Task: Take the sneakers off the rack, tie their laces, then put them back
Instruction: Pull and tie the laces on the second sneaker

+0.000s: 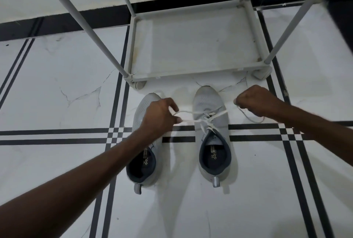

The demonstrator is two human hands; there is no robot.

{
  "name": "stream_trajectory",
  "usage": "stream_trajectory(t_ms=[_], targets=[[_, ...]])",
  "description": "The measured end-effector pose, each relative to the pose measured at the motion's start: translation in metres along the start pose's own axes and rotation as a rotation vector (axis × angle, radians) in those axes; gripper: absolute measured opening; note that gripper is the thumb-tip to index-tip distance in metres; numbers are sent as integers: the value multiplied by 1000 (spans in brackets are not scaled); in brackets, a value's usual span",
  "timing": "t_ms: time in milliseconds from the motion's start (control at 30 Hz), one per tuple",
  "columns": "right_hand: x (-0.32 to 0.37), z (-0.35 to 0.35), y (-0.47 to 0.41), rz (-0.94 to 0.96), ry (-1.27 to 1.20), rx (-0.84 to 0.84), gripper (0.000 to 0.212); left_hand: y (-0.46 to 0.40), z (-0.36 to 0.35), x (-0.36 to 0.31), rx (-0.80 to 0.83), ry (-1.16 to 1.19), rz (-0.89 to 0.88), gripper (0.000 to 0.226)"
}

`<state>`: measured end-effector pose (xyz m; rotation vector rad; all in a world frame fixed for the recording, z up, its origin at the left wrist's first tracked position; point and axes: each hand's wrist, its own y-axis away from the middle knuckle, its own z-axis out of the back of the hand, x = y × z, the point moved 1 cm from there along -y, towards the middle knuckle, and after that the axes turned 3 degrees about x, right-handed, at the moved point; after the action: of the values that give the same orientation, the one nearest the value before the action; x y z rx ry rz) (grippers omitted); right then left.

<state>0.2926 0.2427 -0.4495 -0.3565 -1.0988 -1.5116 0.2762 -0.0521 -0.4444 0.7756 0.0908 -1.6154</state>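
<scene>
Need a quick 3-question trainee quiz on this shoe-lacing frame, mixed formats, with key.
1. True or false: both sneakers are on the rack's bottom shelf.
2. Whose laces are being pulled? A) left sneaker B) right sneaker C) neither
3. Fill in: the left hand and right hand each grip one end of the ____.

Key:
1. False; both stand on the floor in front of the rack.
2. B
3. lace
</scene>
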Motion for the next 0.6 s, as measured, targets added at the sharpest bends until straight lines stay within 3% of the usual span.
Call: stream_trajectory(t_ms=[33, 100, 167, 233, 300, 433, 500, 600], targets=[[-9, 1, 0, 68, 301, -11, 47, -3, 2, 8, 68, -54, 63, 27], [-23, 0, 5, 82, 618, -5, 46, -7, 3, 17, 136, -180, 106, 28], [-31, -6, 10, 60, 719, 17, 27, -3, -5, 15, 73, -318, 5, 37], [-34, -18, 13, 157, 731, 23, 14, 6, -21, 2, 17, -274, -235, 47], [-32, -35, 12, 297, 683, 31, 27, 15, -43, -11, 68, -229, -415, 49], [-18, -65, 18, 429, 487, 9, 9, 14, -65, -23, 203, -309, -299, 45], [-15, -67, 20, 381, 377, -19, 5, 11, -60, -27, 184, -267, -312, 33], [-10, -57, 20, 152, 26, 149, 21, 10, -49, -28, 170, -221, -382, 14]])
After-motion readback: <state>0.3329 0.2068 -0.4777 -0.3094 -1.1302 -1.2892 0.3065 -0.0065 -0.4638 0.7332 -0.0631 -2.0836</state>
